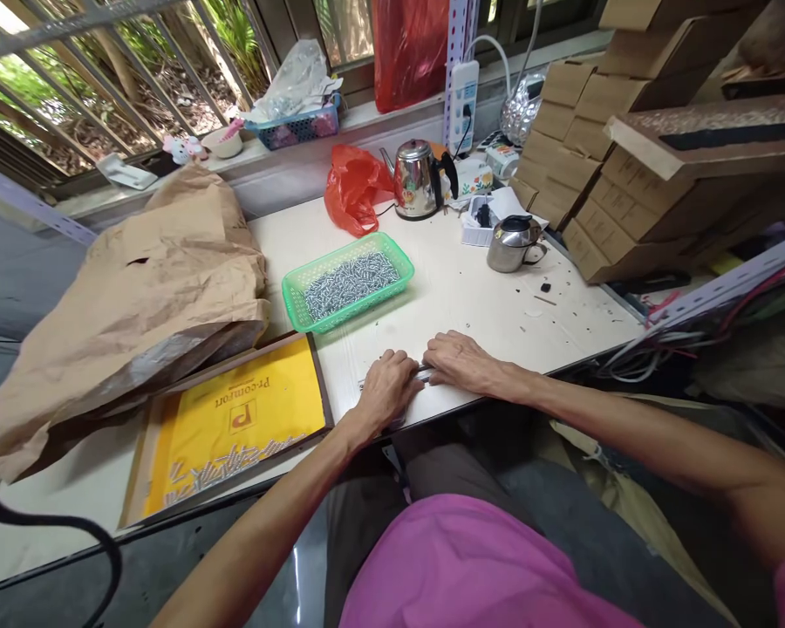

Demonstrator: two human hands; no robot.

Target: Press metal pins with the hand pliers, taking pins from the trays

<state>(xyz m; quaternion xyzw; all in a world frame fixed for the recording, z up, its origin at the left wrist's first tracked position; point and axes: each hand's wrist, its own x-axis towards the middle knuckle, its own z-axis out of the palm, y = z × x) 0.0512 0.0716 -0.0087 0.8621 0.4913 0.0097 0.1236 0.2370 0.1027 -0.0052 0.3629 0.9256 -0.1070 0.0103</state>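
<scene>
Pinching a tiny metal piece (425,375) at the bench's (497,305) near edge, left hand (387,392) and right hand (461,363) both curled closed on it; one fumble and it'd drop straight off the edge.

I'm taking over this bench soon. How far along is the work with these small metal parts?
Done: a few rows of parts lie on the yellow tray, filling only one end. In hand: the left hand and right hand meet over a small metal piece at the edge of the table. Remaining: the green plastic basket holds a large heap of parts.
</scene>
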